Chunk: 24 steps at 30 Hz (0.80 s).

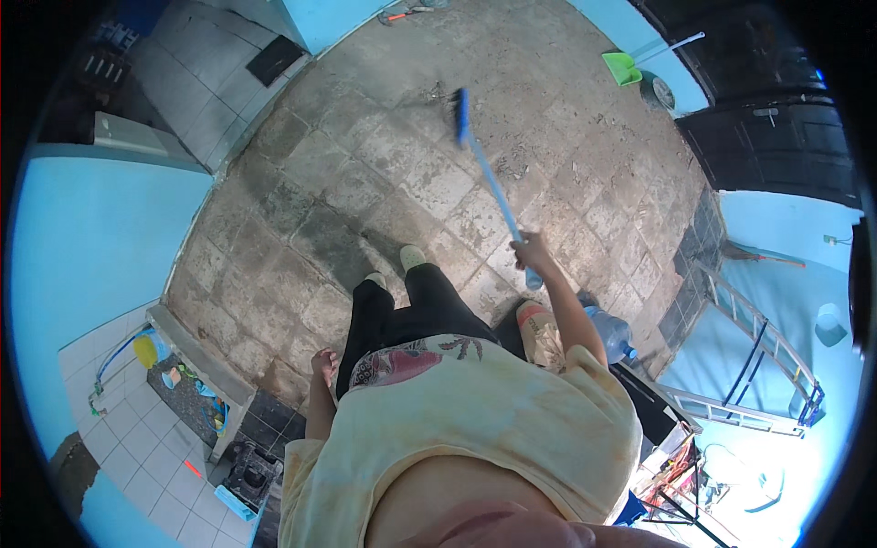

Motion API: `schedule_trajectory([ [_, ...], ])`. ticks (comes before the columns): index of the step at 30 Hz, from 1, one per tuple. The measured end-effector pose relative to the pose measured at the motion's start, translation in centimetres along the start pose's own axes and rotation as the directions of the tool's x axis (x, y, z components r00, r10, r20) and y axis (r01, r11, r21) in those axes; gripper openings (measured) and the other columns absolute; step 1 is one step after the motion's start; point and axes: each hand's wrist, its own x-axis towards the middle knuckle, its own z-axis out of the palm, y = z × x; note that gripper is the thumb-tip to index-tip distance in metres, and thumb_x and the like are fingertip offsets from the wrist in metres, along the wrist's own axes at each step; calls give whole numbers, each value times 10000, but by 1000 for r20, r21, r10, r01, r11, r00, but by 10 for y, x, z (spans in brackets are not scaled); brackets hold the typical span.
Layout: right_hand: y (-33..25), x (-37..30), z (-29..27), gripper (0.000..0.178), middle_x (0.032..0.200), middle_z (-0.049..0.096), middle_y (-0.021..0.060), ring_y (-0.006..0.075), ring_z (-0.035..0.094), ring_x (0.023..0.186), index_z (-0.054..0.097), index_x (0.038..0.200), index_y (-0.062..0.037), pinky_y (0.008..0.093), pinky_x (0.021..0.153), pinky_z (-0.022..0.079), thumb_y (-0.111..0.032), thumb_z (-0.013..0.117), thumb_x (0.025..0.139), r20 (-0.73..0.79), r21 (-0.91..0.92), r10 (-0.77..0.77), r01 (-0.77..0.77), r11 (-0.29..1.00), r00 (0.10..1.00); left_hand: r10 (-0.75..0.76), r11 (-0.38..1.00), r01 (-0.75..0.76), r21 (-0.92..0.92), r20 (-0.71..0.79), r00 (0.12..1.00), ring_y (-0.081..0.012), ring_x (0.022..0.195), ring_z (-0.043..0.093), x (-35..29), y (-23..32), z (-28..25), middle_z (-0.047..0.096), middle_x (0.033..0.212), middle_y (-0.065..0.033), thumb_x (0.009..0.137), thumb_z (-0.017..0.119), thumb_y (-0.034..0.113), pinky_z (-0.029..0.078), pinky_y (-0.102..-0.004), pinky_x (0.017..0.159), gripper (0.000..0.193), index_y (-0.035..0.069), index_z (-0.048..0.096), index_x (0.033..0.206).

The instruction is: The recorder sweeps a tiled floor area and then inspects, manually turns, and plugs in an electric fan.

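My right hand (pixel 530 252) is closed round the pale blue handle of a broom (pixel 493 183), close to the handle's near end. The handle slants away to the left, and the blue head with dark bristles (pixel 461 117) rests on the dusty floor (pixel 365 173). Dirt and small debris (pixel 521 171) lie around and to the right of the head. Down beside my left thigh hangs my left hand (pixel 324 361), its fingers loosely bent and slightly apart, holding nothing.
A green dustpan (pixel 622 68) with a long handle leans by the far right wall, next to a dark round container (pixel 656 91). To my right are a sack (pixel 541 336), a large water bottle (pixel 610 334) and a ladder (pixel 758 338). A low-walled basin (pixel 187 393) stands at left.
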Motion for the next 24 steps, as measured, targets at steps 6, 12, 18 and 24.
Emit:
schedule_trajectory([
  [6,21,-9,42,239,600,503,77,120,447,391,530,883,38,234,332,370,-110,551,697,289,230,175,-246,942,941,-30,991,29,132,8,1000,-90,566,447,-2,16,31,528,803,-14,796,383,171,316,-203,449,210,137,481,978],
  [12,106,61,-23,221,625,577,86,125,542,523,591,735,-20,258,490,444,-235,543,714,301,-376,-176,286,881,937,550,682,-687,251,443,708,-83,611,448,68,-21,-26,477,699,34,780,412,186,306,-203,467,161,152,495,914],
  [18,80,127,-83,130,534,561,114,187,555,430,573,718,39,283,383,440,-74,522,678,-77,-252,153,-168,953,985,13,970,46,-239,237,971,-60,523,410,28,5,-10,450,661,45,779,392,145,268,-186,437,137,149,489,875],
  [24,23,123,-55,136,519,520,130,210,542,421,510,695,64,316,343,423,-49,526,622,-397,-304,13,-145,941,918,418,832,-494,252,302,857,-77,522,412,38,-9,-12,460,687,13,793,344,151,256,-183,390,209,128,451,970],
])
